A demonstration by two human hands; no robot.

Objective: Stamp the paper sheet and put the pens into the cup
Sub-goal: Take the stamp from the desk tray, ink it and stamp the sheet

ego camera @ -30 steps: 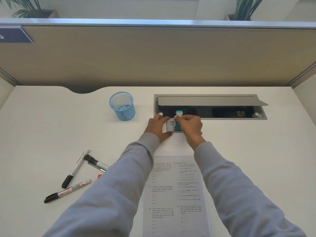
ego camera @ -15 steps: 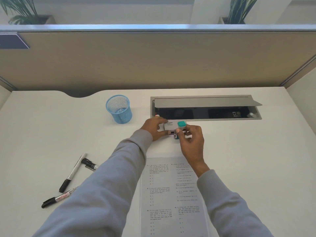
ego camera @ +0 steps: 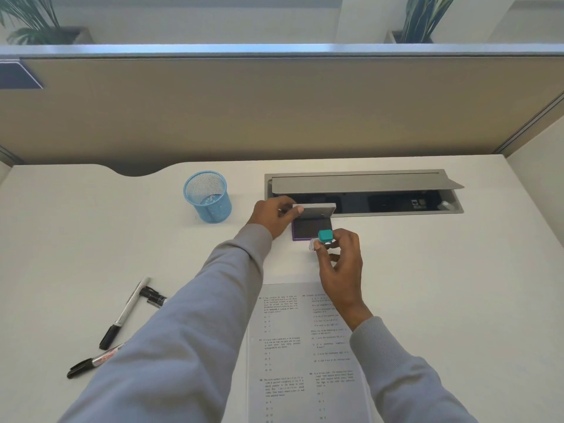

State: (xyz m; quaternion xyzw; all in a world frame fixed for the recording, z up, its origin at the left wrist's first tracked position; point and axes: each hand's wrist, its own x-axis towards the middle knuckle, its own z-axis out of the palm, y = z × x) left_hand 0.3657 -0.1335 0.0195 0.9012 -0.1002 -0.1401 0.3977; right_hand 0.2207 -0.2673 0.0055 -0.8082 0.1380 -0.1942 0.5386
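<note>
A purple ink pad (ego camera: 311, 226) lies open on the white desk, its grey lid (ego camera: 316, 209) tilted up. My left hand (ego camera: 271, 218) holds that lid at its left edge. My right hand (ego camera: 340, 264) grips a small stamp with a teal top (ego camera: 325, 236) just in front of the pad's right corner. The printed paper sheet (ego camera: 302, 352) lies nearer to me, partly under my arms. A blue mesh cup (ego camera: 207, 196) stands left of the pad. Three pens (ego camera: 126, 312) lie at the left: a long grey one, a short black one (ego camera: 154, 296) and a marker (ego camera: 91, 363) partly hidden by my sleeve.
A grey cable tray (ego camera: 363, 190) with a raised flap is sunk into the desk behind the pad. A tan partition (ego camera: 274, 108) closes the back of the desk, with plants beyond it.
The ink pad's lid has been lifted open by my left hand. My right hand has pulled the stamp away from the case, down and to the right.
</note>
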